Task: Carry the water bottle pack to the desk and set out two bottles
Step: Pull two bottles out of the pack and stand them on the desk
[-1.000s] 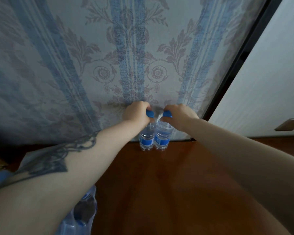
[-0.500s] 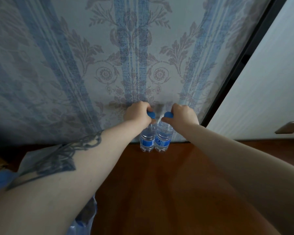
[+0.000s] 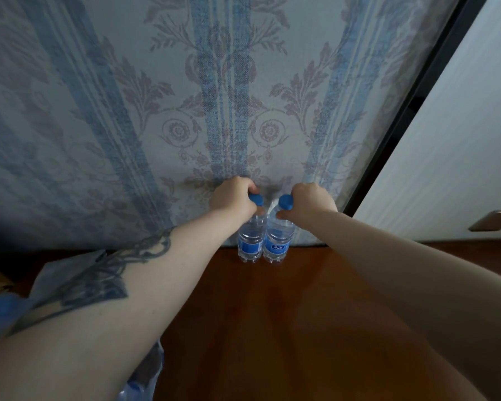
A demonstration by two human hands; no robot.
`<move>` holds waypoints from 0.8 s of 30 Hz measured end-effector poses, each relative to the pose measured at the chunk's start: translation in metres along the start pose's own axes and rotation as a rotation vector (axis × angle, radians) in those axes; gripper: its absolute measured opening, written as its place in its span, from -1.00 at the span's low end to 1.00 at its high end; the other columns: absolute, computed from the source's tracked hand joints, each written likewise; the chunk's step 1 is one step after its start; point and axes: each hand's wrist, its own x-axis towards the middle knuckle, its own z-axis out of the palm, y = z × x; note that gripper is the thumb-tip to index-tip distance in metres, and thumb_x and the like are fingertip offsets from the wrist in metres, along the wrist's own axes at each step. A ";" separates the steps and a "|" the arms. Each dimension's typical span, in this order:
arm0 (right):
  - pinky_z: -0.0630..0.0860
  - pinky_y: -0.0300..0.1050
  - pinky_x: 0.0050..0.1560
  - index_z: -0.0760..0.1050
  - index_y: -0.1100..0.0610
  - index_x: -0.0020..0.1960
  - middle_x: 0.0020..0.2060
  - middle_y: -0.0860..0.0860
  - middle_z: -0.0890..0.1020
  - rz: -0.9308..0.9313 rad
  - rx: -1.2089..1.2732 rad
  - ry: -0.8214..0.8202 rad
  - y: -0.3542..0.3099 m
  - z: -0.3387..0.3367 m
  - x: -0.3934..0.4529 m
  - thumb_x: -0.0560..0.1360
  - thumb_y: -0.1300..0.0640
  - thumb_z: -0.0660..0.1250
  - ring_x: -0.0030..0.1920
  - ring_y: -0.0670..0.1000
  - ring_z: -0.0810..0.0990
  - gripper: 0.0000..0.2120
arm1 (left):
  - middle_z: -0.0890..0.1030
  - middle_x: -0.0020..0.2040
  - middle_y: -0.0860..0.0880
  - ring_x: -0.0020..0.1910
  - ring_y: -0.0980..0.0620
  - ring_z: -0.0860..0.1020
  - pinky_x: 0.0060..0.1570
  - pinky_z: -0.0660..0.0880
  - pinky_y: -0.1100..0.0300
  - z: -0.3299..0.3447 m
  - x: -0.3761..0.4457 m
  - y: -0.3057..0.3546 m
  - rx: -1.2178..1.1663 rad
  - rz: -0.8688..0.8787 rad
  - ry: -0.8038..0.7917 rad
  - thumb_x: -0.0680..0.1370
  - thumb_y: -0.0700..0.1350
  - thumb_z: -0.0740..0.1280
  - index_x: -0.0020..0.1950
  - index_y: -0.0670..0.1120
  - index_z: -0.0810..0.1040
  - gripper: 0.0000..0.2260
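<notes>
two clear plastic water bottles with blue caps and blue labels stand upright on the far edge of the reddish-brown wooden desk (image 3: 287, 328), right against the blue-and-grey patterned wallpaper (image 3: 128, 111). the left bottle (image 3: 250, 241) and the right bottle (image 3: 278, 241) touch side by side, and each looks filled with clear water. both bare arms reach far forward across the desk. the left hand (image 3: 233, 198) is clenched around the neck of the left bottle just below its cap, knuckles up. the right hand (image 3: 311, 199) grasps the neck of the right bottle the same way, thumb pressed on the shoulder. each cap pokes out on the inner side of its fist. at the near left, part of the shrink-wrapped bottle pack (image 3: 145, 380) shows under the left forearm, with more bottles inside. a white door (image 3: 460, 140) stands at the right.
</notes>
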 end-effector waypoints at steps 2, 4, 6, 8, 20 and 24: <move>0.35 -0.12 -0.38 0.42 0.16 -0.12 -0.27 0.06 0.49 0.020 -0.004 0.014 -0.002 0.005 0.000 0.38 -0.13 0.45 -0.27 0.07 0.45 -0.61 | 0.70 0.11 0.03 0.06 0.00 0.65 -0.04 0.57 0.13 0.000 0.000 0.000 0.008 -0.003 0.001 0.34 -0.07 0.62 0.17 0.02 0.65 -0.58; 0.29 -0.16 -0.46 0.39 0.14 -0.15 -0.38 -0.01 0.38 0.029 0.006 0.023 -0.003 0.006 0.001 0.38 -0.11 0.46 -0.30 0.05 0.43 -0.62 | 0.71 0.09 0.05 0.02 0.02 0.65 -0.13 0.53 0.18 0.001 0.001 0.001 0.015 -0.004 0.004 0.35 -0.07 0.60 0.14 0.04 0.65 -0.62; 0.22 -0.19 -0.54 0.36 0.14 -0.19 -0.42 -0.02 0.34 0.040 0.030 0.015 -0.004 0.005 0.002 0.36 -0.10 0.48 -0.34 0.03 0.42 -0.61 | 0.71 0.02 0.07 -0.05 0.03 0.63 -0.21 0.48 0.21 0.002 0.000 0.002 0.017 -0.005 0.025 0.36 -0.01 0.57 0.09 0.05 0.65 -0.67; 0.21 -0.19 -0.55 0.36 0.14 -0.19 -0.41 -0.02 0.35 0.049 0.043 0.004 -0.004 0.004 0.004 0.35 -0.10 0.50 -0.34 0.03 0.44 -0.59 | 0.67 -0.08 0.07 -0.11 0.02 0.61 -0.22 0.50 0.17 0.006 -0.004 0.003 0.000 -0.015 0.090 0.31 0.12 0.57 0.02 0.01 0.63 -0.64; 0.42 -0.10 -0.34 0.50 0.20 -0.03 -0.25 0.07 0.52 0.085 0.097 0.004 -0.002 0.006 0.003 0.34 -0.08 0.51 -0.25 0.08 0.52 -0.59 | 0.68 0.20 -0.10 0.13 -0.06 0.62 0.07 0.46 0.20 0.011 -0.006 -0.013 -0.162 0.155 -0.045 0.47 -0.11 0.51 0.30 -0.14 0.61 -0.59; 0.44 -0.10 -0.33 0.51 0.21 -0.01 -0.23 0.08 0.53 0.095 0.111 -0.003 -0.002 0.006 0.002 0.35 -0.06 0.50 -0.24 0.08 0.53 -0.59 | 0.54 0.18 -0.07 0.10 -0.01 0.52 0.02 0.43 0.16 0.016 -0.012 -0.017 -0.046 0.219 0.048 0.41 0.02 0.55 0.31 -0.12 0.58 -0.50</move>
